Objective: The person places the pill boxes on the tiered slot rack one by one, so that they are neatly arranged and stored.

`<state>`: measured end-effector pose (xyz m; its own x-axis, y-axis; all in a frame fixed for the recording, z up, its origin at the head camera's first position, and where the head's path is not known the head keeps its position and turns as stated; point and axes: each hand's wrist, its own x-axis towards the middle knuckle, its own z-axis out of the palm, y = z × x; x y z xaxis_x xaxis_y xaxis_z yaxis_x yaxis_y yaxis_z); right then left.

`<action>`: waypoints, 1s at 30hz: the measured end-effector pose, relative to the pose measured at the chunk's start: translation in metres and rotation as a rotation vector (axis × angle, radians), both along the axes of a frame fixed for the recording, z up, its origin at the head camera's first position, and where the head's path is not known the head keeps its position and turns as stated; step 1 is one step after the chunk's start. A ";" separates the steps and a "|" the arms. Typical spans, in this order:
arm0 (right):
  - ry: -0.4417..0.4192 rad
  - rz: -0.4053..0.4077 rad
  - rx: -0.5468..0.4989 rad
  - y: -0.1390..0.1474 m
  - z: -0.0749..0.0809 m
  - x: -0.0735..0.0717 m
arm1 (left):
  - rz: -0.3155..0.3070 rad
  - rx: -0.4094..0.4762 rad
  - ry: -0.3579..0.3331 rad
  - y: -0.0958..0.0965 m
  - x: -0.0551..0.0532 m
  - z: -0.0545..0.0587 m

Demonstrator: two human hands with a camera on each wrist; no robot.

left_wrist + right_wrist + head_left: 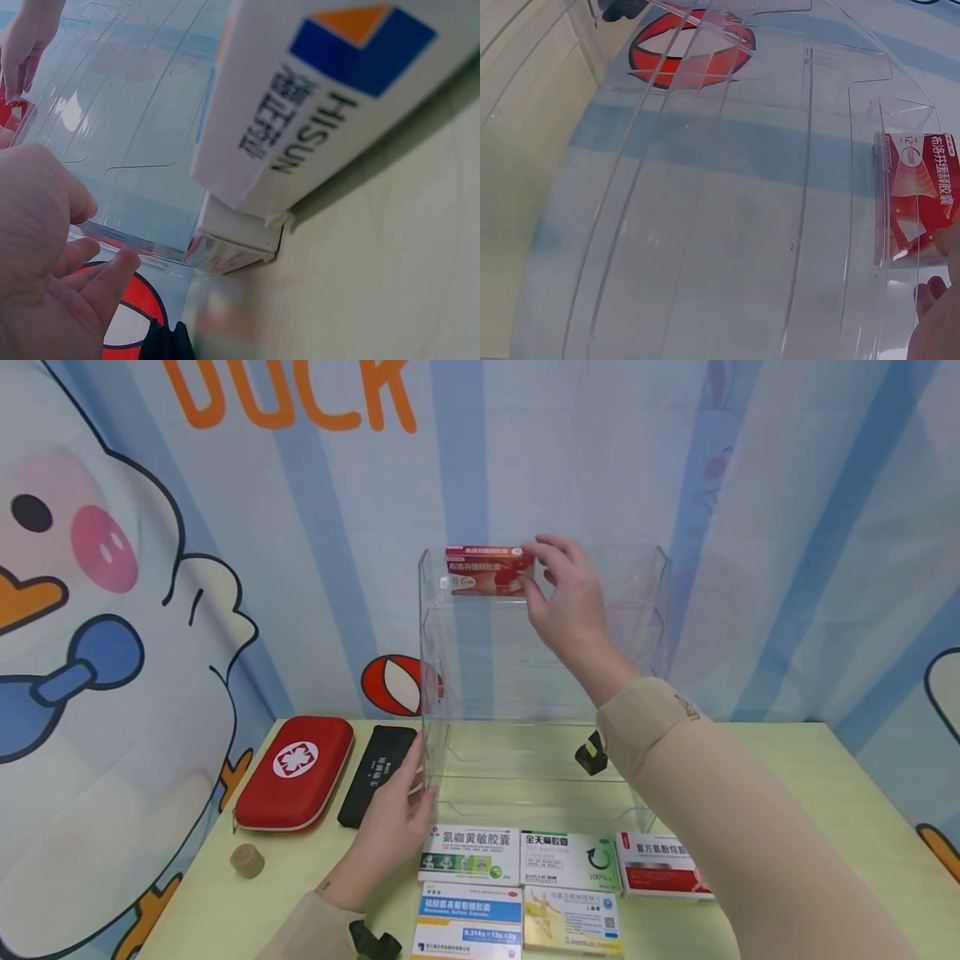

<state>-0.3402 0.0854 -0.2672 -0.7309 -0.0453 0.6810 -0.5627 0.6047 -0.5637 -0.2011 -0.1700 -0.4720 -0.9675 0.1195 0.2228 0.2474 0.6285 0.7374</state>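
A red medicine box [480, 578] stands at the left end of the top tier of a clear acrylic rack [487, 660]. My right hand [573, 602] pinches the box's right end, thumb at the front and fingers behind. In the right wrist view, the same red box [919, 196] sits behind the clear front lip, with the right thumb on its face. Low on the rack's left side, my left hand [393, 827] grips the edge. The left wrist view shows that hand [64, 255] with thumb and fingers on either side of the clear panel.
Several medicine boxes, among them a blue-and-white one [467, 922] and a red-and-white one [663, 866], lie before the rack. To the left are a red zip case [296, 774], a black pouch [372, 777] and a small round cork-coloured piece [247, 860]. A printed cloth [337, 527] hangs behind.
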 end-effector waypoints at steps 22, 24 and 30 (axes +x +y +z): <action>0.145 0.195 0.064 0.032 -0.076 0.073 | 0.007 -0.006 -0.007 0.001 0.000 -0.001; 0.161 0.207 0.090 0.036 -0.085 0.080 | 0.007 -0.007 -0.010 0.001 0.000 -0.001; 0.185 0.232 0.175 0.048 -0.108 0.102 | 0.009 -0.005 -0.022 0.001 0.000 -0.001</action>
